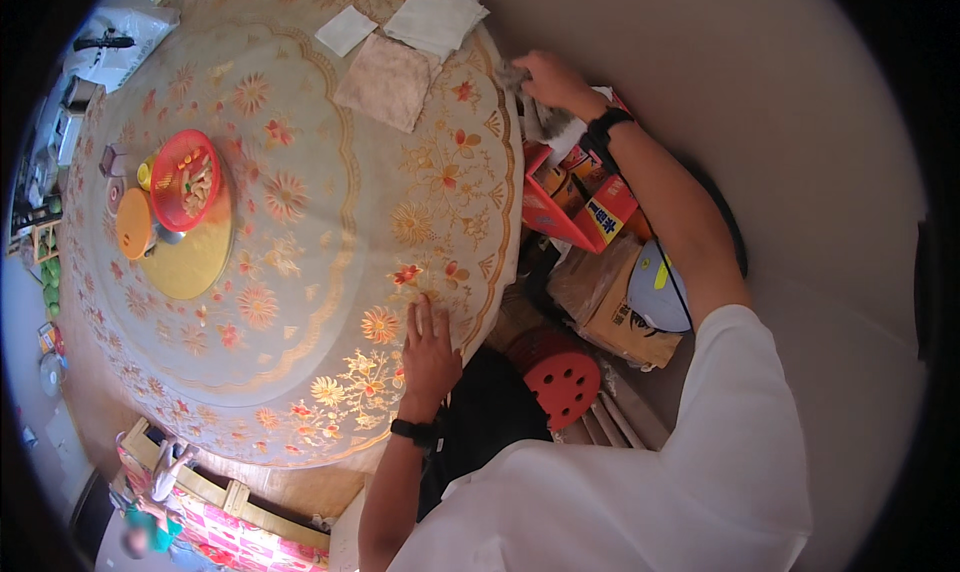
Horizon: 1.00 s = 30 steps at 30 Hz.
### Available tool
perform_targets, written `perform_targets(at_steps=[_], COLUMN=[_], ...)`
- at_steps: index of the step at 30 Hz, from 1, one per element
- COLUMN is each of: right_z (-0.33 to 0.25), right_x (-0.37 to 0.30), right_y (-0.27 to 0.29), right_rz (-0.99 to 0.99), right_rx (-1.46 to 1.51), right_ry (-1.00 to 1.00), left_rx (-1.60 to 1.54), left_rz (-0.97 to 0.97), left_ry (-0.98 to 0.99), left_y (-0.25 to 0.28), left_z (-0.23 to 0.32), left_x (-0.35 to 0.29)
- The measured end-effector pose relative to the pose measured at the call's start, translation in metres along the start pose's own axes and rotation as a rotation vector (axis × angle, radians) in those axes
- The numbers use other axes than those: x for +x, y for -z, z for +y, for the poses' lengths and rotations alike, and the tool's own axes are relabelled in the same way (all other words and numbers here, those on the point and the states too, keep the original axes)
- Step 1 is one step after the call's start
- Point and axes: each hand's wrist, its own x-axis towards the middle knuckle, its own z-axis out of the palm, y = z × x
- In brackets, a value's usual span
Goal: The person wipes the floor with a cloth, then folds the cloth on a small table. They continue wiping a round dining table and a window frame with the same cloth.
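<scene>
My left hand (430,357) lies flat on the near edge of a round table, on a pale tablecloth (330,212) with gold and red flowers. Its fingers are stretched out and nothing is in them. My right arm reaches out past the table's right edge. There my right hand (558,84) is closed on a grey, crumpled cloth (514,76) beside the rim. Left of it on the table lie a folded beige cloth (385,82), a stack of white cloths (435,19) and a small white one (346,31).
A red basket (213,197) of food and an orange-lidded container (134,224) stand on the table. Right of it are an open red carton (565,219), a cardboard box (630,327), a red stool with holes (563,377) and a wall (810,172). Someone sits at the far lower left.
</scene>
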Motion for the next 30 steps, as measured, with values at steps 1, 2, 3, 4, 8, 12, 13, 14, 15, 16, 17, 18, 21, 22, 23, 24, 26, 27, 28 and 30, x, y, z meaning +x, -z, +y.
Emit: perform_targets(at_steps=[1, 2, 3, 4, 8, 12, 13, 14, 15, 16, 17, 18, 21, 22, 23, 24, 26, 27, 28, 30], right_z=[0.01, 0.004, -0.001, -0.004, -0.028, -0.036, -0.036, -0.039, -0.055, -0.068, -0.084, -0.095, -0.14, -0.158, -0.17, -0.178, -0.201, -0.218, -0.227, -0.239], right_x=[0.011, 0.015, 0.017, 0.016, 0.002, -0.028, -0.04, -0.051, -0.07, -0.082, -0.096, -0.11, -0.156, -0.173, -0.191, -0.211, -0.247, -0.263, -0.283, -0.338], right_y=[-0.003, -0.009, -0.015, -0.018, -0.004, -0.003, -0.009, -0.016, -0.027, -0.032, -0.033, -0.032, -0.049, -0.05, -0.054, -0.062, -0.077, -0.078, -0.091, -0.119], right_rz=[0.02, 0.012, 0.005, -0.001, -0.208, -0.191, -0.124, -0.054, 0.021, -0.013, -0.054, -0.094, -0.106, -0.1, -0.049, -0.015, 0.056, -0.02, 0.041, 0.076], right_rx=[-0.034, -0.06, -0.086, -0.115, -0.17, -0.164, -0.127, -0.088, -0.044, 0.005, 0.053, 0.094, 0.062, 0.063, 0.087, 0.088, 0.094, 0.177, 0.167, 0.178], right_ry=[0.005, -0.006, -0.019, -0.035, 0.04, 0.035, 0.02, 0.008, -0.027, -0.016, -0.007, -0.007, 0.005, 0.004, 0.002, -0.026, -0.073, -0.221, -0.223, -0.236], left_rx=[0.006, 0.015, 0.002, -0.01, -0.013, 0.006, 0.007, 0.012, 0.02, 0.027, 0.031, 0.03, 0.033, 0.02, 0.009, -0.001, -0.101, -0.148, -0.128, -0.089], left_rz=[0.011, 0.023, 0.037, 0.051, 0.068, 0.094, 0.096, 0.102, 0.099, 0.106, 0.108, 0.11, 0.145, 0.16, 0.179, 0.197, 0.116, 0.076, 0.076, 0.07], left_ry=[-0.011, -0.005, -0.008, -0.014, 0.012, -0.009, -0.02, -0.029, -0.028, -0.025, -0.021, -0.027, -0.047, -0.065, -0.088, -0.117, -0.133, -0.142, -0.151, -0.185], left_y=[-0.002, -0.003, -0.003, -0.003, -0.008, -0.012, -0.013, -0.013, -0.013, -0.013, -0.014, -0.016, -0.022, -0.025, -0.028, -0.029, -0.028, -0.028, -0.03, -0.041], left_z=[0.0, 0.0, 0.0, 0.0, -0.002, -0.004, -0.005, -0.006, -0.007, -0.01, -0.012, -0.012, -0.02, -0.023, -0.027, -0.03, -0.036, -0.039, -0.044, -0.058], left_x=[0.0, -0.001, -0.001, 0.001, -0.005, -0.005, -0.006, -0.005, -0.007, -0.007, -0.008, -0.008, -0.01, -0.013, -0.015, -0.021, -0.04, -0.05, -0.063, -0.097])
